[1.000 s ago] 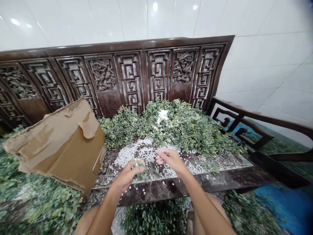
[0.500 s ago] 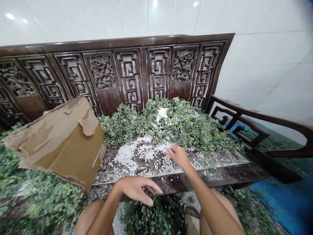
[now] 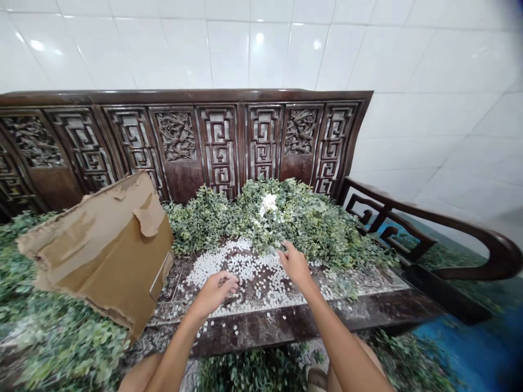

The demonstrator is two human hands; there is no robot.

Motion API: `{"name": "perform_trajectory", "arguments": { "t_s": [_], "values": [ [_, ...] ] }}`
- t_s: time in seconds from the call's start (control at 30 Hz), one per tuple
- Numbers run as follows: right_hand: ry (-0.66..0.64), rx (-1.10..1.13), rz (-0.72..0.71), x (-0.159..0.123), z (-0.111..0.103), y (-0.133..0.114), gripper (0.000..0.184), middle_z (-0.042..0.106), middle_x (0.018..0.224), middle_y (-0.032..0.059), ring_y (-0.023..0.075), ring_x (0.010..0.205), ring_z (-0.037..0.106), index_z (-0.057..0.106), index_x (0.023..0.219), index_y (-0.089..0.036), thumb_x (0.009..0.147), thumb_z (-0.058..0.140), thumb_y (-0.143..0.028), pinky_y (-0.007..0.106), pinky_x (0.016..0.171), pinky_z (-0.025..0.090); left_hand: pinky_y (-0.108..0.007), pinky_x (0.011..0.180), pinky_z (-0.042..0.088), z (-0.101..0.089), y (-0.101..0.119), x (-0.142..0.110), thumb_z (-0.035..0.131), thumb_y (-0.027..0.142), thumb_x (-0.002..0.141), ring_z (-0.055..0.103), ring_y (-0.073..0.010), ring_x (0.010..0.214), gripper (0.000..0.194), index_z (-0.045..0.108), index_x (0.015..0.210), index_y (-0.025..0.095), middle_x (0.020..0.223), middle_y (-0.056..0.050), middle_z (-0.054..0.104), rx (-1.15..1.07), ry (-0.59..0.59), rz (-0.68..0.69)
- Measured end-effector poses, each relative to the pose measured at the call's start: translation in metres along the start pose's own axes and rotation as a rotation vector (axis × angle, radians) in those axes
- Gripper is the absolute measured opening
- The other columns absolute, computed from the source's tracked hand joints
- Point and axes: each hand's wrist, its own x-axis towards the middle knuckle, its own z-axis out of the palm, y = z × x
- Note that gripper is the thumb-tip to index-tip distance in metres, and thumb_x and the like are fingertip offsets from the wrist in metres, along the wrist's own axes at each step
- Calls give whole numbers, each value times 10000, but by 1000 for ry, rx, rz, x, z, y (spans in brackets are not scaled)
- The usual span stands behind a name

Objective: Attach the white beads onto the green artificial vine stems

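"Where are the small white pieces (image 3: 253, 277) to be found?"

"They are strewn across the surface (image 3: 229, 340) of a carved wooden bench (image 3: 220, 147), below a heap of leafy sprigs (image 3: 294, 223). A torn cardboard sheet (image 3: 102, 256) is propped up on the left."

"And the left hand (image 3: 214, 294)?"

"It is held low over the pieces, with its fingers (image 3: 229, 280) curled together. Whether anything is pinched between them cannot be told."

"The right hand (image 3: 296, 267)?"

"It is placed near the far edge of the pieces, just beside the sprigs. Its fingers (image 3: 286, 247) are spread apart, and nothing is seen held."
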Motion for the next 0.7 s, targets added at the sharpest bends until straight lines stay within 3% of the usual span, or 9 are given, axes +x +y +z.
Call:
{"name": "perform_trajectory", "arguments": {
  "t_s": [0.17,0.33,0.53,0.7],
  "values": [
    [-50,-68,15,21,16,-7,424,713,688,38,205,708,669,435,1295,-147,908,515,-301,241,634,394,-267,624,433,6,-8,8,672,392,709,616,-193,705,218,677,743,176,707,-36,675,-13,2,2],
    [9,-202,80,45,18,-5,497,715,802,120,241,765,676,340,1383,-147,924,491,-265,275,653,387,-270,595,419,16,-12,9,654,365,706,610,-194,680,196,668,728,172,704,-38,670,-5,-39,5],
    [75,-274,79,55,7,-6,190,709,829,158,259,775,674,572,1056,-160,941,450,-248,284,640,381,-278,591,408,17,-7,7,634,357,704,605,-195,659,188,652,726,171,694,-36,662,-7,-47,6],
    [90,-226,-5,39,-1,-7,253,719,802,99,203,744,673,561,850,-193,976,396,-339,249,652,405,-279,607,408,13,-5,10,638,364,691,612,-201,687,195,654,722,172,704,-34,655,-11,-36,6]
  ]
}}
